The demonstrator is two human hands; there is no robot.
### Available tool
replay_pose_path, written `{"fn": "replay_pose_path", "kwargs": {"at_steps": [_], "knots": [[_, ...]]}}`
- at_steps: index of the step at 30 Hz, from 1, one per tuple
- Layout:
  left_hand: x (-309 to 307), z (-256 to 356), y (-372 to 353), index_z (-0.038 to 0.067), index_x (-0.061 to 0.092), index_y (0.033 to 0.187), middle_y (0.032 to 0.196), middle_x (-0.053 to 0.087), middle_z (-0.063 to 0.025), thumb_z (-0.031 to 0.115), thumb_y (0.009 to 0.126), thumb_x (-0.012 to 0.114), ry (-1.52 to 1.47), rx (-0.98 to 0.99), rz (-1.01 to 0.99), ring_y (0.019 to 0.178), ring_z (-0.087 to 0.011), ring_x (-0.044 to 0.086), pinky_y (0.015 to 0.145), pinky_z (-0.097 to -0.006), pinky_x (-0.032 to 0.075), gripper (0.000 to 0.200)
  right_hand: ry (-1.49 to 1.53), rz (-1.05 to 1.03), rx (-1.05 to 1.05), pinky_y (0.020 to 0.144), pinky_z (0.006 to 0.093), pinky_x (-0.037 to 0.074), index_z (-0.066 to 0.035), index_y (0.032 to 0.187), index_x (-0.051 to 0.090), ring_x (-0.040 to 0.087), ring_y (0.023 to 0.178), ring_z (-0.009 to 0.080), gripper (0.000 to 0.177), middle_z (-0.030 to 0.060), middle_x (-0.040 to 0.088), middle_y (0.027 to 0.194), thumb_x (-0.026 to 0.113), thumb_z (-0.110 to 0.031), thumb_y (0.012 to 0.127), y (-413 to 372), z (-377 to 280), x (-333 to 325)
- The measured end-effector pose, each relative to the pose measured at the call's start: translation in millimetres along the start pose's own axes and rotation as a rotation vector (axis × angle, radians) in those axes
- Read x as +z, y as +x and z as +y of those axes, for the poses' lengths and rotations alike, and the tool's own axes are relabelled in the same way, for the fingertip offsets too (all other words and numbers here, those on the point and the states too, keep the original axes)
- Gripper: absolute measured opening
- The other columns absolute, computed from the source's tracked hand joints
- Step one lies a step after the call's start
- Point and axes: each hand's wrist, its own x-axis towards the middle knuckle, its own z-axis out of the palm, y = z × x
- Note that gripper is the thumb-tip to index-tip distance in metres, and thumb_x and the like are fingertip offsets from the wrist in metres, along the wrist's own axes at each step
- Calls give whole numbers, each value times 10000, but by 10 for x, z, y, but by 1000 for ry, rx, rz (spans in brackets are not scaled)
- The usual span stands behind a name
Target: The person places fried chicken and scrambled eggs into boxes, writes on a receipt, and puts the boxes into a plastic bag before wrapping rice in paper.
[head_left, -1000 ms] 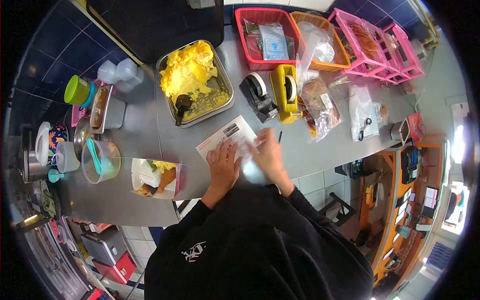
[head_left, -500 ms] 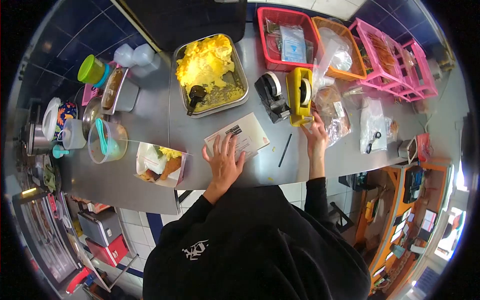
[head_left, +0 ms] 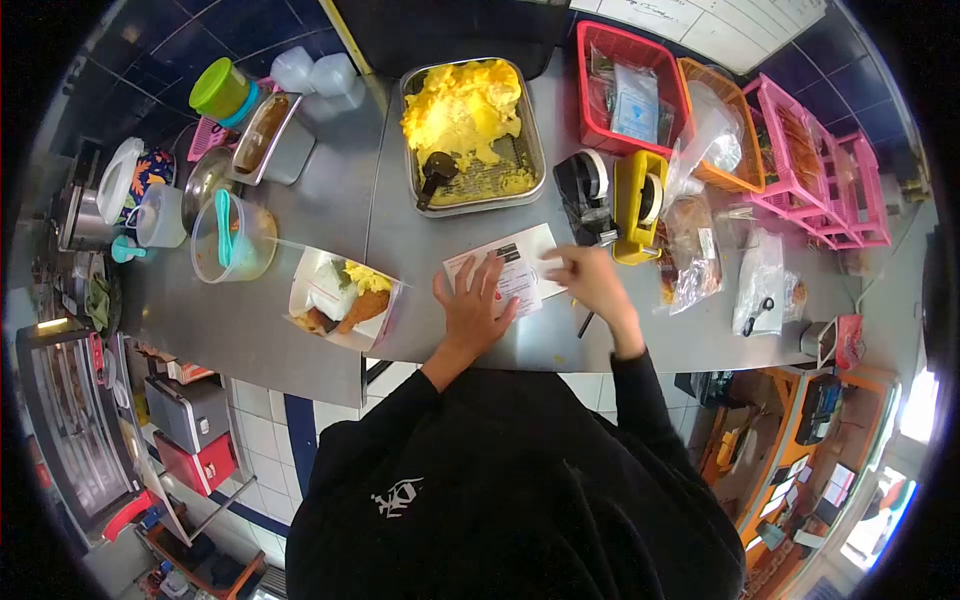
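Note:
A white printed card or flat packet (head_left: 522, 262) lies on the steel counter, with a smaller printed slip on it. My left hand (head_left: 472, 308) rests on its left part, fingers spread. At its right edge is my right hand (head_left: 592, 285), somewhat blurred, with fingers bent together; anything between them is too small to make out. Beyond the right hand stand a yellow tape dispenser (head_left: 640, 208) and a black one (head_left: 586, 196). A black pen (head_left: 585, 324) lies partly hidden under the right hand. Left of the card sits an open food box (head_left: 345, 300) with rice, egg and fried food.
A metal tray (head_left: 535, 190) of yellow food with a black scoop stands behind the card. Red (head_left: 590, 128), orange (head_left: 745, 180) and pink baskets (head_left: 815, 215) line the back right. Bagged items (head_left: 692, 255) lie before them. Tubs (head_left: 225, 265) and a metal container (head_left: 290, 150) stand left.
My right hand has left the yellow tape dispenser and moved left to the card's right edge. My left hand stays on the card. The whole view has shifted a little.

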Motion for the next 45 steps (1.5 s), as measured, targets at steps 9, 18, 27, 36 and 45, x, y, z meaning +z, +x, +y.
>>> {"fn": "replay_pose_path", "kwargs": {"at_steps": [9,18,27,36,45], "knots": [[-147,-34,5,175,543,1275,1391,425,-142,415,820,622,3,149,-47,1257,-336,405,1022,-584,213,520,-839,61,225,672,348,558,-8,1041,512,685,819,276,692,146,677,894,866,-353,557,399,0,198],[-2021,-2003,270,32,579,1094,1071,609,-146,84,805,622,175,-79,437,1018,-340,545,846,-450,434,297,-15,-54,-405,817,386,490,-1,1247,500,597,956,353,540,208,587,1065,710,-133,767,420,-1333,1419],[-1622,-2591,112,-56,540,895,747,551,-244,150,910,548,-333,-186,226,709,-392,553,640,-423,435,207,547,196,37,617,406,497,56,1050,520,612,696,402,259,244,606,890,548,-3,800,627,-1574,2192],[-2126,-2956,-125,79,505,1289,1194,573,-224,-6,883,419,-248,32,-307,1099,-409,544,910,-414,454,423,147,100,-203,851,341,471,-28,1322,411,619,955,297,389,231,611,1053,408,-71,935,237,-1360,2061],[-2016,-2587,-736,80,425,1370,1326,505,-200,-93,801,408,-482,-298,-165,1216,-309,508,1021,-351,379,595,783,-124,-31,918,348,434,-55,1299,379,520,1117,237,422,170,526,1238,505,-71,896,151,-1229,2393]]}}
